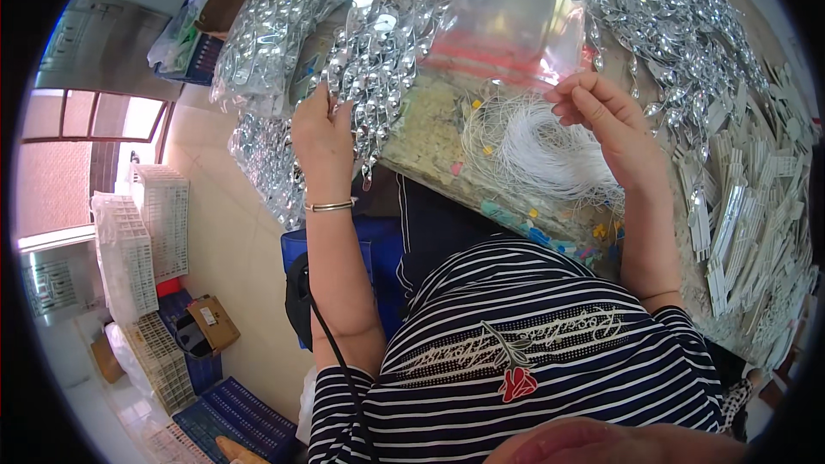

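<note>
My left hand (pixel 323 133) is closed at the near left side of a bunch of silver spiral strands (pixel 369 60), its fingers against them. Shiny twisted pieces hang from the strands past the table edge. My right hand (pixel 606 120) is raised over the table, thumb and fingertips pinched together by the near corner of a clear plastic bag (pixel 507 9) with a red band. Whatever is in that pinch is too small to make out. Beneath the right hand lies a loose coil of white string (pixel 550 150).
More silver strands (pixel 679 17) heap at the far right; bagged ones (pixel 271 30) lie at the far left. Bundles of white and silver strips (pixel 748 206) cover the right side. Small coloured scraps dot the table edge (pixel 455 176). Plastic crates (pixel 159 215) and a cardboard box (pixel 213 324) stand on the floor at left.
</note>
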Tool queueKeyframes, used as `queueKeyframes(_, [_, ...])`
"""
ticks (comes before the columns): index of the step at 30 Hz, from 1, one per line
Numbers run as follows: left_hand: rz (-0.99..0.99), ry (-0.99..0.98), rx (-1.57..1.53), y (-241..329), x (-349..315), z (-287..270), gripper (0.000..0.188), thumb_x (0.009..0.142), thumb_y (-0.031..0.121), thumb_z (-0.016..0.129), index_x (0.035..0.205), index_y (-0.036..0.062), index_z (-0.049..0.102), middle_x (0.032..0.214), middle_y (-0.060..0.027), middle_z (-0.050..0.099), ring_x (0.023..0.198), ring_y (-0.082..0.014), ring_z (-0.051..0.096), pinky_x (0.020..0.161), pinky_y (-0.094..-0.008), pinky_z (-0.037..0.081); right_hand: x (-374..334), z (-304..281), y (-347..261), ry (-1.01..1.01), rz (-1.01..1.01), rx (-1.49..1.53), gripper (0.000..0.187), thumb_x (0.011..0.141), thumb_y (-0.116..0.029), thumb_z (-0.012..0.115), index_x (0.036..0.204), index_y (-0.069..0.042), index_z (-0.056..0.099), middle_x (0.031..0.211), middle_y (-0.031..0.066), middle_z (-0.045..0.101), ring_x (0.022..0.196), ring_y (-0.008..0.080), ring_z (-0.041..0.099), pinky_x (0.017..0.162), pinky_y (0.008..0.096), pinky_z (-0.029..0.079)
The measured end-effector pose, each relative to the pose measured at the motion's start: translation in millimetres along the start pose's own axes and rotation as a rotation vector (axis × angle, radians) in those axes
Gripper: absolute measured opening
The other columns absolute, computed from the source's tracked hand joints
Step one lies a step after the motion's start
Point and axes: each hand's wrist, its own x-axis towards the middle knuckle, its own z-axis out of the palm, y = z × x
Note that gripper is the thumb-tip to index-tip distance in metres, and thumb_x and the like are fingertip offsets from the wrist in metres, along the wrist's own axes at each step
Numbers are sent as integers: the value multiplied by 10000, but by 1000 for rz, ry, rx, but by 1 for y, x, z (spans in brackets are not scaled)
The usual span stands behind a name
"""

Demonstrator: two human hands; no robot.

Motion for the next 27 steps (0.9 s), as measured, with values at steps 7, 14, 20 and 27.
queueKeyframes(7, [10,-8,-6,3,1,16,276,769,95,640,1023,-11,618,796,-145,621,738,-303,592,684,-383,459,3,0,6,20,16,52,185,950,-153,475,1045,-31,576,994,47,620,879,100,563,796,250,449])
queueKeyframes(14, [-36,34,-140,15,23,10,267,782,120,634,1015,-10,626,821,-156,637,729,-307,606,688,-368,472,5,1,11,5,44,48,182,948,-154,480,1032,-25,578,966,40,623,866,96,564,797,248,453])
queueKeyframes(20, [-23,-142,-17,24,50,11,271,806,159,619,1004,-27,617,813,-191,612,755,-336,584,691,-391,450,4,4,11,9,71,48,179,943,-155,490,1009,-24,590,956,37,625,855,94,567,797,244,454])
queueKeyframes(27, [152,57,20,9,39,9,234,840,121,577,989,-57,607,800,-196,602,762,-360,568,685,-428,434,2,3,11,24,79,37,185,938,-158,498,1010,-17,594,950,36,629,853,92,566,800,237,453])
